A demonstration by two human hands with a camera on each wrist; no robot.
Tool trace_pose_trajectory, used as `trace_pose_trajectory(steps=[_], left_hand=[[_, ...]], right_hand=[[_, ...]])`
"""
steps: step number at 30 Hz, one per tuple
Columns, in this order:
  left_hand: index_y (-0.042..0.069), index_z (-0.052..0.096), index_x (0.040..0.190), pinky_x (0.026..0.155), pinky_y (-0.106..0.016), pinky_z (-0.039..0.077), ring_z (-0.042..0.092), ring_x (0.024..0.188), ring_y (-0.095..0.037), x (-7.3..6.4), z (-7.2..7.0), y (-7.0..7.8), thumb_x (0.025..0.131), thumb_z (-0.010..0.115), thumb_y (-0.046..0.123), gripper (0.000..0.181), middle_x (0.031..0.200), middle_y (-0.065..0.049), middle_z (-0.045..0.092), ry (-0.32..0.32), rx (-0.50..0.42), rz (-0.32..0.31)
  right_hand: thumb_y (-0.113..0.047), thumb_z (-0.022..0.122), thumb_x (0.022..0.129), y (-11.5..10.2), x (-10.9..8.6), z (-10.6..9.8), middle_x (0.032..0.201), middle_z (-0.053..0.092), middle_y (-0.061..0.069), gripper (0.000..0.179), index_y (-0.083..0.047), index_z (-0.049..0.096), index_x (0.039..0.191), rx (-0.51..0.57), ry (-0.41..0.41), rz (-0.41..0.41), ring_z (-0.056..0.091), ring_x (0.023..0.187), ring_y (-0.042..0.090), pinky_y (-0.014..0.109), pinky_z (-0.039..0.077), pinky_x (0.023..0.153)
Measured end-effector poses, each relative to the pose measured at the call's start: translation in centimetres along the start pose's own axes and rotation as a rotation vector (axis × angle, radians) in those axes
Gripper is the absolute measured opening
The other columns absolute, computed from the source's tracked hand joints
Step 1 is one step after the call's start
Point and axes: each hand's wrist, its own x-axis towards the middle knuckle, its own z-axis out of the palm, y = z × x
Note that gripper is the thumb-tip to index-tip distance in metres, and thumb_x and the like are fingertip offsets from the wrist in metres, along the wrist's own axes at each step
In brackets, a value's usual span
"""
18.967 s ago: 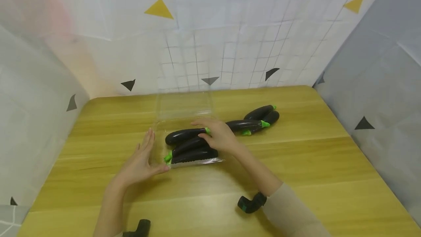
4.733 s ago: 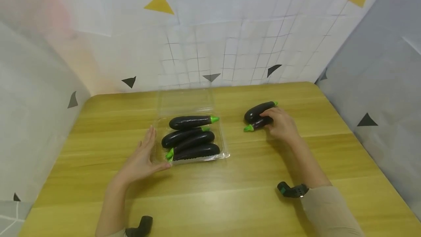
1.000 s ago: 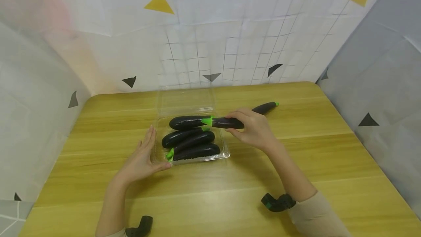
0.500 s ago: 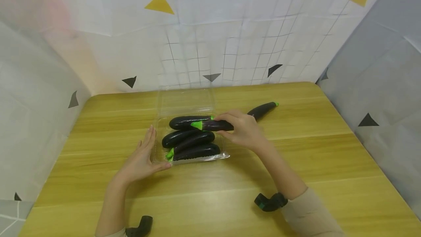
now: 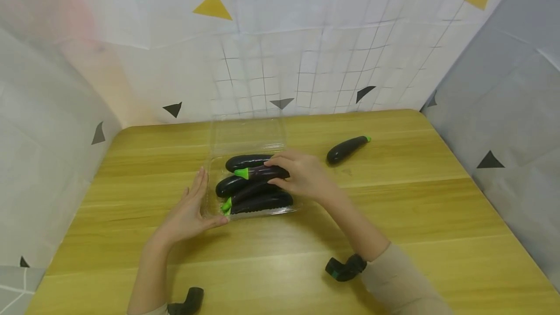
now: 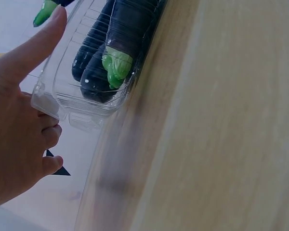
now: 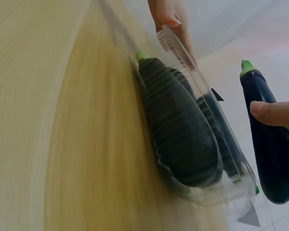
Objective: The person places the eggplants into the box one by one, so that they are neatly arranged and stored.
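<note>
In the head view, my right hand [image 5: 306, 174] pinches a dark purple eggplant [image 5: 261, 173] between thumb and fingers. It hangs above the clear plastic container [image 5: 286, 210], its green stem pointing left. The right wrist view shows that eggplant [image 7: 267, 144] apart from the container. Inside lie several eggplants side by side, such as the front one [image 5: 264, 201]. My left hand [image 5: 185, 215] rests against the container's left side, fingers straight, thumb at the front left corner. In the left wrist view, the thumb lies near the container's corner [image 6: 86, 106].
The container's clear lid [image 5: 247, 132] stands open at the back. One loose eggplant [image 5: 347, 150] lies on the wooden table [image 5: 415, 208] to the right. White sheeting [image 5: 144, 77] surrounds the table at the back and sides.
The right hand has carried the eggplant left from the table's right side to above the container. The loose eggplant behind it is now fully in view. The left hand has stayed put.
</note>
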Motion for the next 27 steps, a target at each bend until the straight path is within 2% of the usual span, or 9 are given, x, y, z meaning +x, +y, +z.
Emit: trace_pose_trajectory(steps=[7,11,18,24,27], left_hand=[[0.008,-0.004,0.154,0.114,-0.058,0.003,-0.002,0.145,-0.035,0.0,0.1,-0.1,0.076,0.075,0.056,0.121,0.16,-0.004,-0.016,-0.003,0.005,0.004],[0.008,-0.004,0.154,0.114,-0.058,0.003,-0.003,0.146,-0.033,0.1,0.1,0.0,0.076,0.076,0.053,0.121,0.16,-0.005,-0.015,-0.001,-0.002,0.01],[0.009,-0.004,0.154,0.114,-0.059,0.004,-0.003,0.145,-0.036,0.0,0.1,0.0,0.076,0.076,0.054,0.121,0.16,-0.005,-0.015,-0.002,-0.004,0.004],[0.01,-0.005,0.154,0.113,-0.061,0.004,-0.002,0.143,-0.043,-0.1,0.1,0.0,0.076,0.075,0.056,0.121,0.16,-0.005,-0.015,0.0,-0.011,-0.001],[0.01,-0.005,0.154,0.113,-0.06,0.003,-0.002,0.143,-0.042,-0.1,0.0,0.0,0.076,0.075,0.056,0.121,0.16,-0.006,-0.015,0.004,-0.012,0.0]], right_hand=[[-0.035,0.081,0.077,-0.7,0.8,1.5,0.107,0.069,-0.002,0.041,-0.016,0.071,0.112,-0.01,-0.035,-0.02,0.066,0.097,0.014,0.027,0.056,0.073],[-0.036,0.081,0.078,-1.0,1.0,2.1,0.108,0.069,-0.002,0.041,-0.016,0.07,0.112,-0.017,-0.06,-0.019,0.066,0.094,0.012,0.025,0.055,0.067],[-0.034,0.08,0.079,-1.1,1.0,2.7,0.11,0.068,-0.003,0.042,-0.017,0.069,0.116,-0.034,-0.116,0.001,0.065,0.098,0.011,0.027,0.055,0.071],[-0.031,0.081,0.078,-1.0,0.8,3.0,0.112,0.068,-0.001,0.043,-0.015,0.069,0.116,-0.015,-0.075,0.0,0.064,0.102,0.013,0.027,0.055,0.075],[-0.03,0.082,0.078,-0.9,0.7,2.9,0.112,0.068,0.0,0.042,-0.013,0.069,0.115,0.008,-0.037,-0.005,0.065,0.1,0.013,0.026,0.055,0.074]])
